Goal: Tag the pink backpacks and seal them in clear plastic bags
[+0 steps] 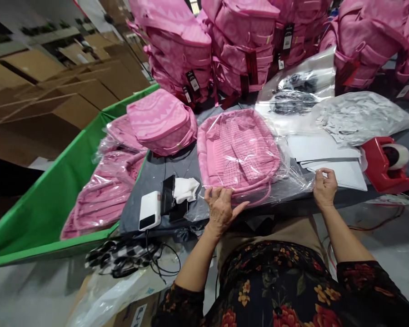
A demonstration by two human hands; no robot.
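Observation:
A pink backpack (238,150) lies flat on the grey table (157,175) inside a clear plastic bag (291,175). My left hand (221,209) rests on the bag's near edge, fingers spread over the plastic at the backpack's bottom. My right hand (324,187) is at the bag's right corner, fingers curled in a pinch on the plastic, beside a stack of white sheets (330,156).
Piles of pink backpacks (241,45) stand at the back. A loose pink backpack (162,120) sits left, above bagged ones (105,190) in a green bin (47,204). A red tape dispenser (388,165), empty plastic bags (357,116), a white device (150,210) and a cloth (186,188) lie around.

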